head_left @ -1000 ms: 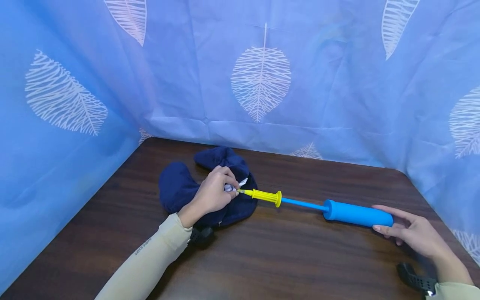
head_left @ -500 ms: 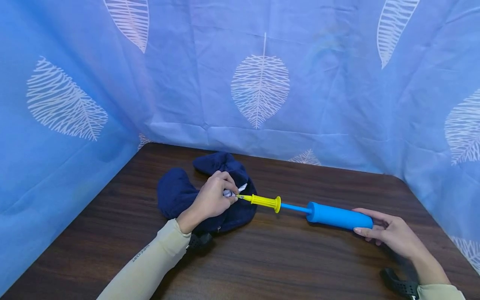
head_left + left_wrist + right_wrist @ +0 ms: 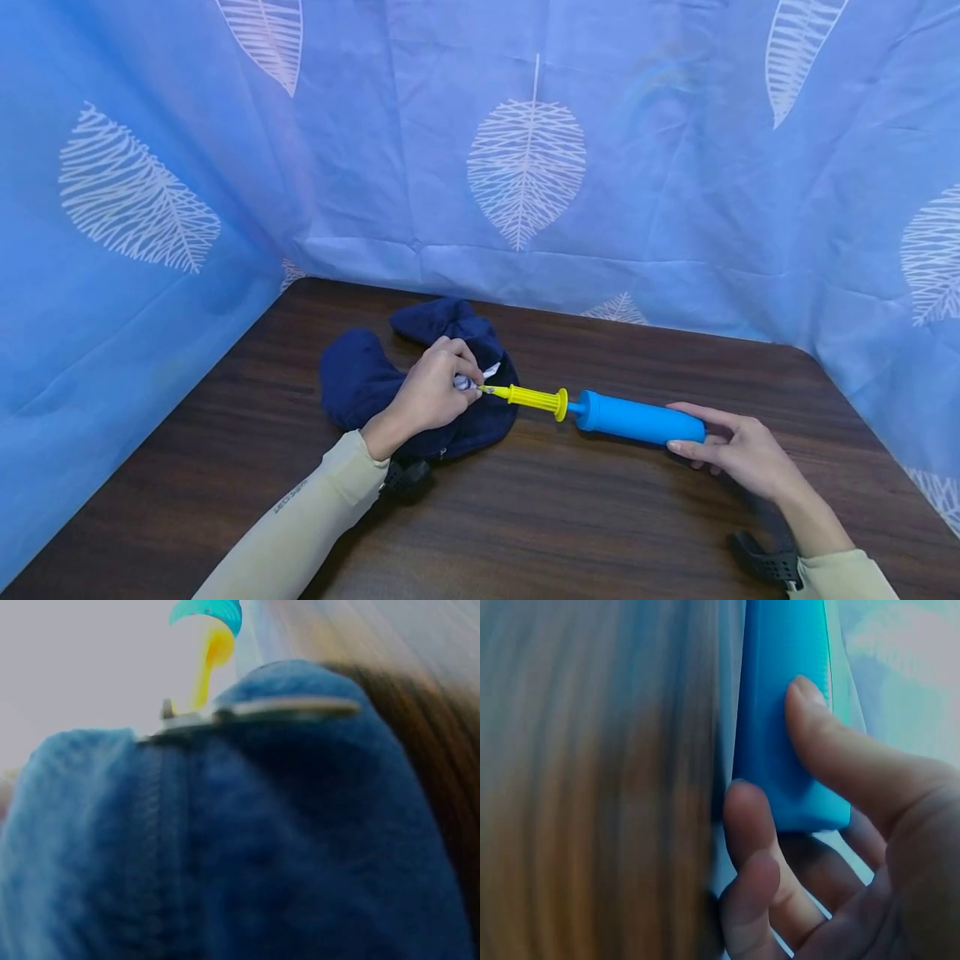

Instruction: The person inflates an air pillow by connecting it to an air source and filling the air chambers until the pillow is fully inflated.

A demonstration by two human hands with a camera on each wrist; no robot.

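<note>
A navy U-shaped neck pillow [image 3: 356,379] lies at the table's left middle; its cloth and zipper [image 3: 154,840] fill the left wrist view. My left hand [image 3: 433,390] lies over it, pinching the pale valve [image 3: 463,382] where the yellow nozzle [image 3: 495,390] of a hand pump meets it. The fingers hide part of this joint. To the right stretches the blue pump barrel [image 3: 637,417], its ribbed yellow handle [image 3: 536,400] close to the barrel's end. My right hand [image 3: 738,450] grips the barrel's far end, thumb [image 3: 817,720] along one side and fingers round the other.
The dark wooden table [image 3: 600,525] has a blue curtain [image 3: 675,208] with white leaf prints behind it and along its sides. A black wrist strap [image 3: 765,562] shows below the right hand, and another [image 3: 405,477] under the left wrist.
My right hand has pushed the blue barrel leftward; the rod between barrel and yellow handle, long before, is now almost all inside. My left hand stays at the valve.
</note>
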